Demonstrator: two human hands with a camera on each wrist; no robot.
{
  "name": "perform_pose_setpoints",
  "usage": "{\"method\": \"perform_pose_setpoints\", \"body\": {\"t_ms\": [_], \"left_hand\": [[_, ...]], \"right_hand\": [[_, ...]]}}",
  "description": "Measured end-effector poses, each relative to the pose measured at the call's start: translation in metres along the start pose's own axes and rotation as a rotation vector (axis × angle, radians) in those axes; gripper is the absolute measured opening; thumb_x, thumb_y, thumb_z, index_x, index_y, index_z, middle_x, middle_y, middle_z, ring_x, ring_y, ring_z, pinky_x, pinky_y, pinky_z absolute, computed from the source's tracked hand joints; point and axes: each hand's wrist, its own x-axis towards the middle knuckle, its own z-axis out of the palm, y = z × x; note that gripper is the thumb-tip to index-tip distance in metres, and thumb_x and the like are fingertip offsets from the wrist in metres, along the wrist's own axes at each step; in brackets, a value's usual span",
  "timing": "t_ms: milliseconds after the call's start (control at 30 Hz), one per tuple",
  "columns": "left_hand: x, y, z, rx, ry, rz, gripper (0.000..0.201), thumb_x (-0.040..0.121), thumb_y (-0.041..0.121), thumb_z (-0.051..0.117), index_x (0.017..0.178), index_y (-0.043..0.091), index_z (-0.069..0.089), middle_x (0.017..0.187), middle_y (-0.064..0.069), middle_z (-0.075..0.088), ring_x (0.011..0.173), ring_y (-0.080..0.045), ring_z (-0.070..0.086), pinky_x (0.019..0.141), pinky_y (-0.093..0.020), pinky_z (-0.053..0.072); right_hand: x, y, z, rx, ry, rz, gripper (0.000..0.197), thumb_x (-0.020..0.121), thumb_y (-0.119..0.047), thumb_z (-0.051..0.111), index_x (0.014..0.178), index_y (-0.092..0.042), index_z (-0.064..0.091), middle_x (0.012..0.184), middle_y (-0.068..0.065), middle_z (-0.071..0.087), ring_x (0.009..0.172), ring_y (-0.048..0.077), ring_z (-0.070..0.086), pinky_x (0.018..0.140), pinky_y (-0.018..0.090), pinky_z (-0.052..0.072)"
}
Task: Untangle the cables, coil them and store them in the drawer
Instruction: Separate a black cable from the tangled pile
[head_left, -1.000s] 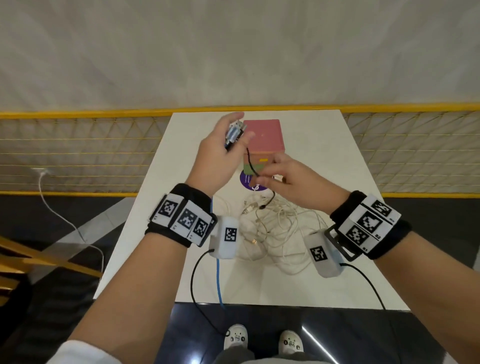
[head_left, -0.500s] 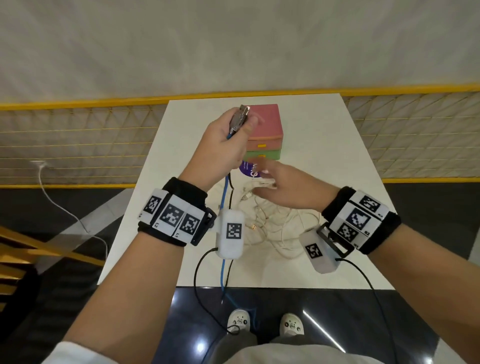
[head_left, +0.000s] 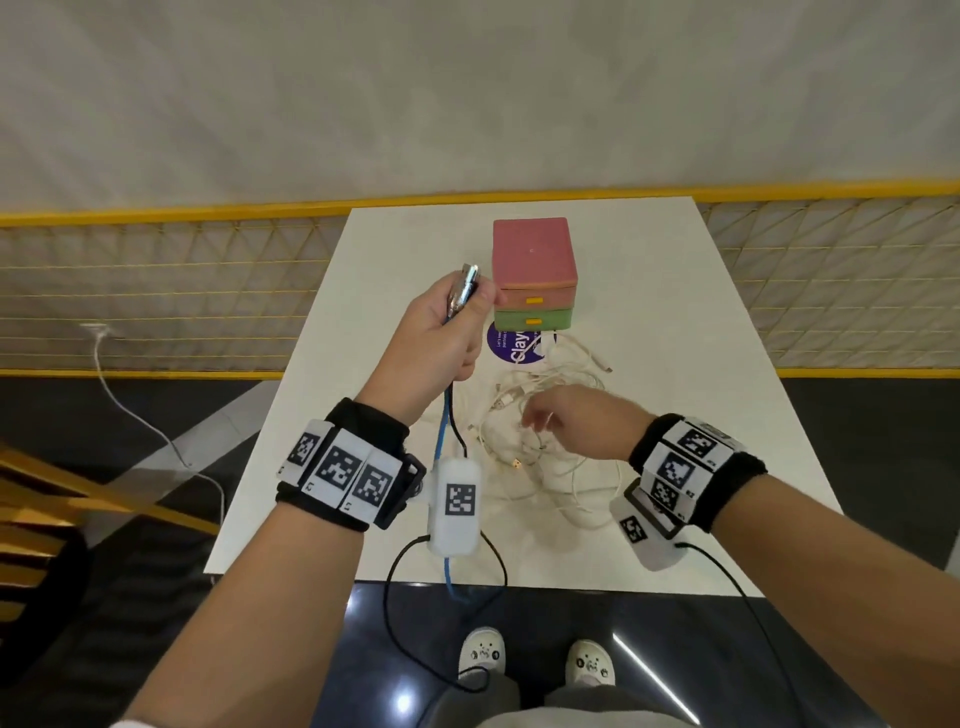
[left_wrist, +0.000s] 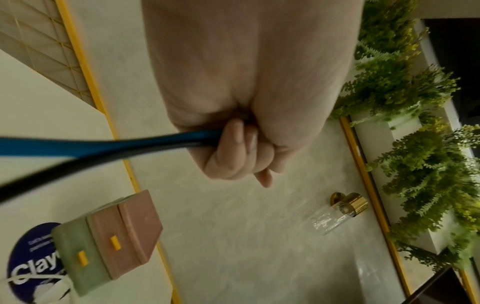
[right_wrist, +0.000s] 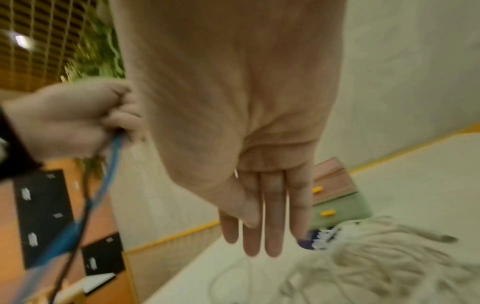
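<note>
Head view: left hand (head_left: 436, 332) is curled tight round a blue cable (head_left: 443, 431) and a black cable (head_left: 457, 431), plugs poking out above its thumb. Both cables hang down below it. Right hand (head_left: 576, 423), fingers straight and holding nothing, floats just over the white cable tangle (head_left: 550, 467) on the worktop (head_left: 675, 312). Drawer box (head_left: 534, 275) sits beyond both hands.

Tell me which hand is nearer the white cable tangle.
Right. The right hand hovers open just over the white cable tangle; the left hand is raised beside it, gripping blue and black cables.
</note>
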Motion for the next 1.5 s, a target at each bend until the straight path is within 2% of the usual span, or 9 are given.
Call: {"method": "perform_pose_setpoints", "body": {"t_ms": [200, 367, 700, 867, 1067, 1167, 1267, 1367, 1500], "left_hand": [[0.001, -0.019, -0.003, -0.091, 0.029, -0.178, 0.043, 0.1, 0.054, 0.036, 0.083, 0.016, 0.042, 0.058, 0.006, 0.025, 0.05, -0.011, 0.016, 0.045, -0.025, 0.015], [0.008, -0.031, -0.005, -0.007, 0.099, -0.174, 0.039, 0.104, 0.047, 0.031, 0.085, 0.015, 0.039, 0.057, 0.011, 0.028, 0.048, -0.008, 0.021, 0.042, -0.019, 0.021], [0.012, -0.038, -0.013, 0.014, 0.115, -0.175, 0.038, 0.104, 0.046, 0.032, 0.079, 0.018, 0.039, 0.058, 0.01, 0.028, 0.046, -0.008, 0.022, 0.042, -0.019, 0.022], [0.012, -0.042, -0.014, -0.019, 0.138, -0.143, 0.037, 0.105, 0.044, 0.031, 0.082, 0.016, 0.039, 0.057, 0.011, 0.028, 0.045, -0.007, 0.021, 0.041, -0.019, 0.021], [0.013, -0.056, -0.021, -0.021, 0.34, -0.065, 0.033, 0.095, 0.038, 0.06, 0.075, 0.018, 0.045, 0.058, 0.009, 0.032, 0.048, -0.01, 0.028, 0.046, -0.024, 0.026], [0.019, -0.063, -0.016, 0.034, 0.373, -0.061, 0.012, 0.09, 0.032, 0.068, 0.09, 0.021, 0.063, 0.057, 0.014, 0.041, 0.051, -0.01, 0.034, 0.051, -0.026, 0.03], [0.027, -0.057, -0.001, 0.086, 0.343, -0.075, 0.026, 0.092, 0.035, 0.066, 0.109, 0.016, 0.067, 0.063, 0.015, 0.048, 0.05, 0.001, 0.043, 0.052, -0.018, 0.035], [0.034, -0.05, 0.015, 0.097, 0.292, -0.045, 0.021, 0.096, 0.027, 0.062, 0.098, 0.006, 0.069, 0.064, 0.01, 0.055, 0.046, 0.006, 0.048, 0.049, -0.008, 0.037], [0.041, -0.044, 0.022, 0.11, 0.319, -0.021, 0.024, 0.098, 0.025, 0.057, 0.088, 0.006, 0.068, 0.063, 0.008, 0.056, 0.048, 0.005, 0.048, 0.051, -0.011, 0.041]], "right_hand": [[0.041, 0.004, 0.033, 0.03, 0.154, 0.033, 0.02, 0.085, -0.007, 0.049, 0.094, -0.013, 0.066, 0.096, 0.002, 0.064, 0.085, 0.017, 0.056, 0.079, 0.027, 0.046], [0.078, -0.018, 0.07, -0.08, 0.048, -0.066, 0.022, 0.092, -0.017, 0.047, 0.104, -0.012, 0.065, 0.111, 0.006, 0.059, 0.097, 0.025, 0.058, 0.084, 0.034, 0.046], [0.107, -0.017, 0.096, -0.471, 0.003, 0.203, 0.027, 0.091, -0.008, 0.049, 0.117, -0.004, 0.054, 0.125, 0.012, 0.044, 0.11, 0.03, 0.054, 0.089, 0.037, 0.047], [0.108, -0.009, 0.097, -0.241, 0.115, 0.282, 0.025, 0.093, -0.018, 0.047, 0.113, -0.005, 0.055, 0.123, 0.012, 0.049, 0.106, 0.031, 0.056, 0.089, 0.039, 0.047], [0.086, -0.008, 0.057, 0.308, 0.657, 0.097, 0.007, 0.091, -0.022, 0.056, 0.094, -0.015, 0.056, 0.08, -0.004, 0.069, 0.076, 0.016, 0.064, 0.074, 0.032, 0.05], [0.073, -0.02, 0.02, 0.733, 0.681, -0.003, 0.005, 0.091, -0.012, 0.058, 0.092, -0.013, 0.053, 0.078, 0.0, 0.066, 0.074, 0.013, 0.067, 0.073, 0.029, 0.051], [0.06, -0.028, -0.008, 0.837, 0.669, -0.1, 0.015, 0.089, -0.009, 0.062, 0.096, -0.005, 0.049, 0.079, 0.013, 0.069, 0.071, 0.009, 0.067, 0.072, 0.026, 0.052], [0.048, -0.034, -0.02, 0.833, 0.655, -0.214, 0.017, 0.089, -0.003, 0.061, 0.096, -0.002, 0.045, 0.078, 0.011, 0.067, 0.069, 0.009, 0.066, 0.067, 0.021, 0.052], [0.04, -0.024, -0.013, 0.884, 0.545, -0.236, 0.02, 0.091, 0.002, 0.055, 0.102, -0.004, 0.04, 0.088, 0.014, 0.06, 0.08, 0.021, 0.065, 0.072, 0.026, 0.054]]}}
